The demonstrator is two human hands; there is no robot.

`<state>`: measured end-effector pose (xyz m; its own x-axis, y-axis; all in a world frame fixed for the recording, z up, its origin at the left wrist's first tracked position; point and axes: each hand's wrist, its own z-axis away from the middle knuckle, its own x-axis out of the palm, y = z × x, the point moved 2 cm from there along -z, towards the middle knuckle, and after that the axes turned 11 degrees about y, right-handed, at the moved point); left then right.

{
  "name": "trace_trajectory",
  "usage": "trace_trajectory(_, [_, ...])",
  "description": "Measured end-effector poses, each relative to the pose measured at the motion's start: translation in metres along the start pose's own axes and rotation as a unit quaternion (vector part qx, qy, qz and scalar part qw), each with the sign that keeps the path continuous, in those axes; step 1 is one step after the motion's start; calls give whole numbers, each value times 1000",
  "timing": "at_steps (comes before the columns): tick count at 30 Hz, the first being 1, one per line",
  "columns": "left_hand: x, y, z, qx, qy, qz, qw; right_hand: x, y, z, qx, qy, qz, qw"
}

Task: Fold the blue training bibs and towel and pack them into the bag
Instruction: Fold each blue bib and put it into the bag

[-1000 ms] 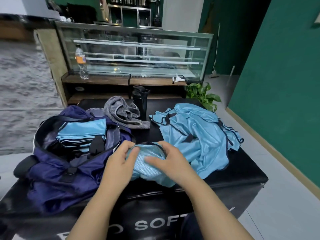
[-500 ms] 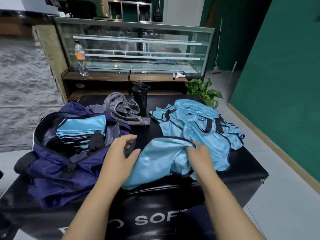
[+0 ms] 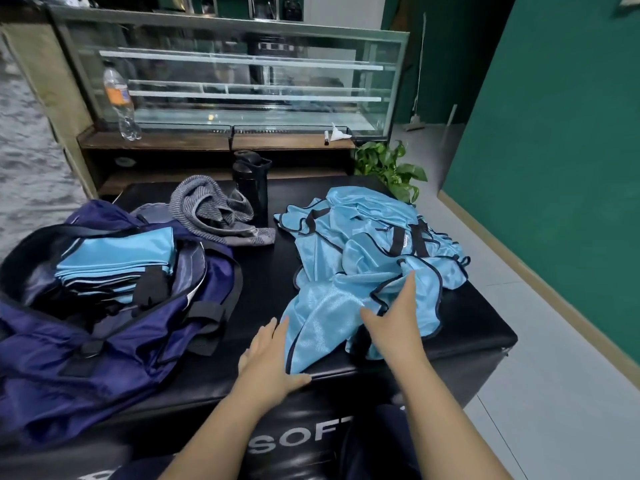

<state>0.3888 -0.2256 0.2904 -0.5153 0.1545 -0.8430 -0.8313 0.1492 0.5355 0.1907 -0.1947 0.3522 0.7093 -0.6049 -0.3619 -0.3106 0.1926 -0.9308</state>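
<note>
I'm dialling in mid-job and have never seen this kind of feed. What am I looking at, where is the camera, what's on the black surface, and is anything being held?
There is no machine here: a person works with bare hands, and the single wide-angle camera sits on their head, looking forward and down. The left hand lies flat at the near edge of a light blue bib spread on the black padded table. The right hand rests on the same bib with straight fingers. Neither hand grips anything. Behind it lies a loose pile of bibs. At the left, an open navy bag holds a stack of folded bibs. Farther back lie a grey towel and a black bottle.
</note>
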Motion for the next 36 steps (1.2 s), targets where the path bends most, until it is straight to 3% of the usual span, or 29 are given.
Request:
trace_trajectory(7, [-8, 13, -35, 31, 50, 54, 997, 18, 27, 2, -52, -77, 95, 991])
trace_trajectory(11, [-19, 18, -39, 48, 57, 140, 987, 22, 39, -1, -98, -106, 140, 980])
trace_trajectory(14, [-28, 26, -33, 33, 93, 208, 973, 27, 45, -4, -82, -126, 262, 953])
trace_trajectory(17, [-37, 32, -29, 28, 124, 266, 956, 35, 50, -5, -59, -120, 304, 943])
trace_trajectory(20, [-48, 33, -28, 18, 147, 275, 950, 41, 48, -3, -91, -105, 242, 960])
trace_trajectory(22, [-60, 34, -25, -4, 184, 284, 941, 43, 39, 1, -76, -148, 138, 976])
trace_trajectory(25, [-83, 33, -25, -64, 245, 358, 899, 42, 15, 9, -24, -200, -3, 980])
trace_trajectory(28, [-106, 34, -26, -97, 281, 442, 846, 39, -6, 13, 5, -226, -40, 973])
trace_trajectory(30, [-121, 33, -25, -101, 317, 476, 814, 36, -14, 10, 18, -188, -46, 981])
trace_trajectory(32, [-129, 27, -26, -106, 321, 527, 780, 32, -15, 4, 32, -97, -60, 993])
trace_trajectory(34, [-126, 16, -27, -112, 277, 576, 761, 28, -13, -1, 44, -6, -64, 997])
trace_trajectory(36, [-117, 7, -27, -106, 213, 595, 768, 25, -13, -3, 71, 30, -77, 994])
